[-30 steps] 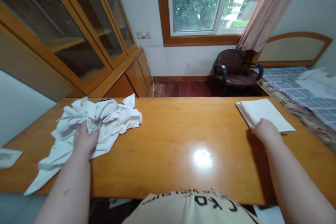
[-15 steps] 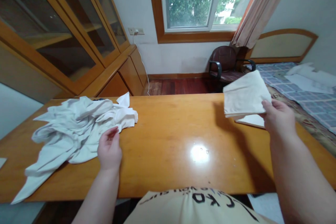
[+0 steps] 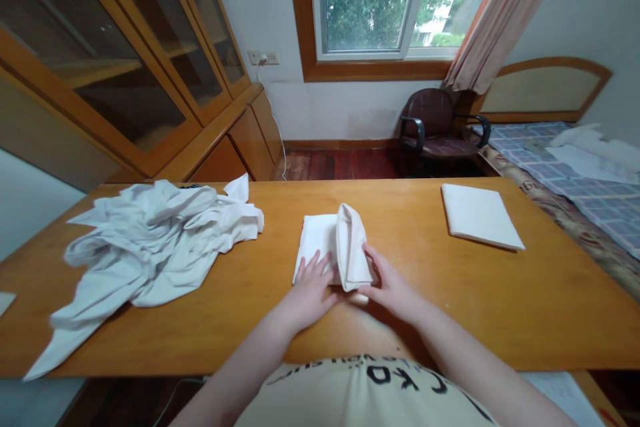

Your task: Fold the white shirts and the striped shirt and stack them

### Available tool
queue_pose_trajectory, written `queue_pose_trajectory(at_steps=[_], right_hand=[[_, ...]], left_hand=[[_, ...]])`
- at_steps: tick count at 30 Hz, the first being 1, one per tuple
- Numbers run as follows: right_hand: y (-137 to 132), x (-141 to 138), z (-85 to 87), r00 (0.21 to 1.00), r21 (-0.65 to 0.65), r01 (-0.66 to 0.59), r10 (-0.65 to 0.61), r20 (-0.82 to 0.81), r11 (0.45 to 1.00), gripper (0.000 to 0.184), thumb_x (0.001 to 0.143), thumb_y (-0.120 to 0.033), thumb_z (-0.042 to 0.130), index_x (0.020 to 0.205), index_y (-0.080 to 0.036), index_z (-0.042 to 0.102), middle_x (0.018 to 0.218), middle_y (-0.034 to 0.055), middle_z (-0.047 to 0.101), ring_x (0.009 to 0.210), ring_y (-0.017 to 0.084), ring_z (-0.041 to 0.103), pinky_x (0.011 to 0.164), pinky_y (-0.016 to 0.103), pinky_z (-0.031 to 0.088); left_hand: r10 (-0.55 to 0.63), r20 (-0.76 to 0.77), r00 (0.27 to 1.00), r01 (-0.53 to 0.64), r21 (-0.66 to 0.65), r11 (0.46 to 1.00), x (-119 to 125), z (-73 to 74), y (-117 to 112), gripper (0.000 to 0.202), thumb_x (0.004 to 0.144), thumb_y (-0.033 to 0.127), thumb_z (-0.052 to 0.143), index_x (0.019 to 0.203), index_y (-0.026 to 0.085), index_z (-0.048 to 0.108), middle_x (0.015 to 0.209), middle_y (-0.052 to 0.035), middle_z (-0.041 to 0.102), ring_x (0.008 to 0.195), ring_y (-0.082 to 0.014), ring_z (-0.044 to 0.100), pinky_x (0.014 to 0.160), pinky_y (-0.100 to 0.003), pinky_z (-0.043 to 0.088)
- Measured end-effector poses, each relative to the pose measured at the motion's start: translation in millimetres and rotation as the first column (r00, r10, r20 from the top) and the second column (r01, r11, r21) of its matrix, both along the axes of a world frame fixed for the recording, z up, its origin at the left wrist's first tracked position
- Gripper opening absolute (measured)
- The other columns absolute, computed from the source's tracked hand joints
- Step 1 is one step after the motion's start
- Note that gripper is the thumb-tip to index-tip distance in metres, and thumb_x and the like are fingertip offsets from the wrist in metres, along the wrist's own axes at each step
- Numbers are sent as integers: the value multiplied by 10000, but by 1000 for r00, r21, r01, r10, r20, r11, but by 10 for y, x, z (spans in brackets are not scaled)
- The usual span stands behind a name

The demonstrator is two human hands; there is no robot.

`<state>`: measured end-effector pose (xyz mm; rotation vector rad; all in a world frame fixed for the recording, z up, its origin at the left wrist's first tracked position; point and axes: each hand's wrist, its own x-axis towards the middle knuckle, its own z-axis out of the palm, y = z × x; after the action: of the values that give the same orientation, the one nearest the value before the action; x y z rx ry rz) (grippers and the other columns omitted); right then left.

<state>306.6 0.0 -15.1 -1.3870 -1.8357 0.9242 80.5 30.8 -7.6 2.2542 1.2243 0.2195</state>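
Observation:
A folded white cloth [image 3: 320,240] lies at the middle of the wooden table [image 3: 450,307], near the front edge. My left hand [image 3: 310,287] lies flat on its near left part with the fingers spread. My right hand [image 3: 387,283] pinches the cloth's right flap [image 3: 353,247], which stands lifted and curled over. A second folded white cloth [image 3: 480,215] rests flat at the table's right. A crumpled heap of white cloths [image 3: 150,247] covers the table's left part.
Wooden cabinets with glass doors [image 3: 115,60] line the left wall. A dark armchair [image 3: 440,127] stands beyond the table under the window [image 3: 375,0]. A bed [image 3: 580,173] with a checked cover is at the right.
My right hand carried a folded cloth from the right pile to the table's middle and laid it down. My left hand left the crumpled heap and came to rest on that cloth.

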Motion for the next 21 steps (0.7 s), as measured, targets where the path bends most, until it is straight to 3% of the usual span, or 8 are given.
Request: queue_pose_trajectory(at_steps=[2,6,9,13,16,18,19,21], right_hand=[[21,-113,31,996,31,-16,14,87,999,933,708,-396,693,1467,-149,210,1475,177,338,1330,289,367,1077,465,323],[146,-186,95,960,27,47,-53,276,999,496,802,-221,511,1288,-118,511,1272,159,576,1171,264,535,998,402,402],[222,0,89,947,-49,217,-198,253,975,348,827,-196,426,1105,-189,635,1080,89,688,1006,220,631,870,338,471],[167,484,16,847,-134,499,-448,286,856,314,815,-389,489,959,-165,655,952,120,708,912,262,654,767,352,498],[39,826,-69,731,-43,629,-571,372,777,469,785,-420,516,1133,-111,579,1033,165,676,916,278,643,802,399,494],[-34,961,-120,617,149,680,-670,413,718,600,769,-396,533,1275,-79,471,1196,211,596,1047,306,591,906,458,448],[-57,989,-140,575,245,673,-702,420,698,641,769,-395,536,1311,-69,432,1264,229,545,1127,325,543,955,485,411],[-70,962,-163,595,354,590,-687,417,726,627,792,-406,519,1320,-80,427,1324,228,493,1225,337,462,1009,515,359]], left_hand=[[-65,20,998,63,99,993,152,-32,-69,659,797,320,603,1415,311,376,1515,-74,303,1403,-325,197,1118,-584,96],[-48,32,998,40,229,973,317,-100,-94,542,813,230,574,1345,272,482,1396,-82,477,1299,-278,388,1084,-475,286],[71,-34,997,-62,221,973,236,-145,-17,439,800,220,597,1237,262,581,1307,-92,553,1215,-287,467,1012,-467,359],[241,12,971,-239,183,954,-82,-180,160,476,759,104,558,1216,228,597,1252,-91,591,1151,-276,511,984,-441,388],[369,185,911,-386,66,920,-306,-199,294,356,741,74,507,1021,205,684,1059,-84,671,1041,-253,578,967,-409,416],[533,366,763,-535,-106,838,-377,-211,359,232,766,153,531,929,201,689,986,-76,689,1004,-252,602,952,-411,435],[625,468,625,-599,-226,768,-386,-214,381,196,778,200,548,924,198,679,977,-72,693,999,-249,610,943,-412,446],[742,626,241,-615,-493,616,-363,-213,405,213,801,249,555,989,198,641,1017,-62,691,1017,-222,618,932,-397,465]])
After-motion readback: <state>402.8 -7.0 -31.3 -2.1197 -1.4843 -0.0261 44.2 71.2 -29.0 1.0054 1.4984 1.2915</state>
